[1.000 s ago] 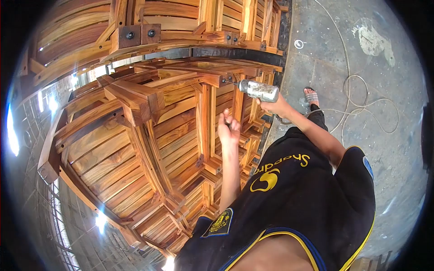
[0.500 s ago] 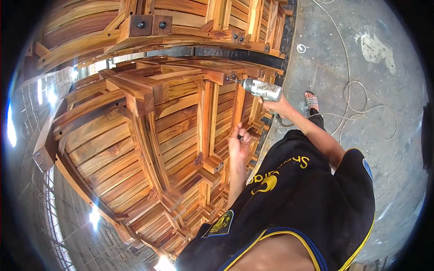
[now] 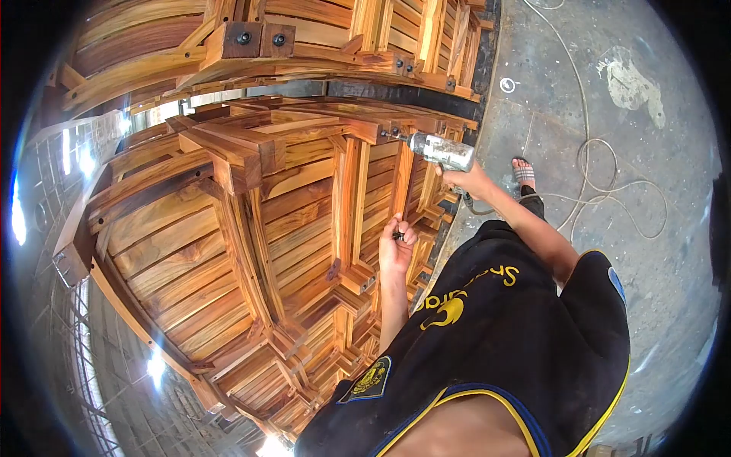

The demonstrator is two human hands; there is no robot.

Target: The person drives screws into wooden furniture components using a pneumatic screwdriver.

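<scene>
My right hand (image 3: pixel 468 180) grips a silver power drill (image 3: pixel 442 151) whose tip rests against a bolt on the top rail of a stacked wooden chair frame (image 3: pixel 304 190). My left hand (image 3: pixel 397 245) is closed around a small dark piece, apparently a bolt or bit, and rests against an upright wooden slat (image 3: pixel 401 183) of the same frame, below the drill. The drill's cable trails down behind my right wrist.
Stacks of slatted teak-coloured chairs (image 3: pixel 190 251) fill the left and top. A concrete floor (image 3: pixel 609 114) lies to the right with a loose looped cord (image 3: pixel 609 186) on it. My sandalled foot (image 3: pixel 524 169) stands by the stack's edge.
My left hand came down from mid-frame and moved right onto the upright slat. The drill stayed at the top rail bolt, shifting only slightly.
</scene>
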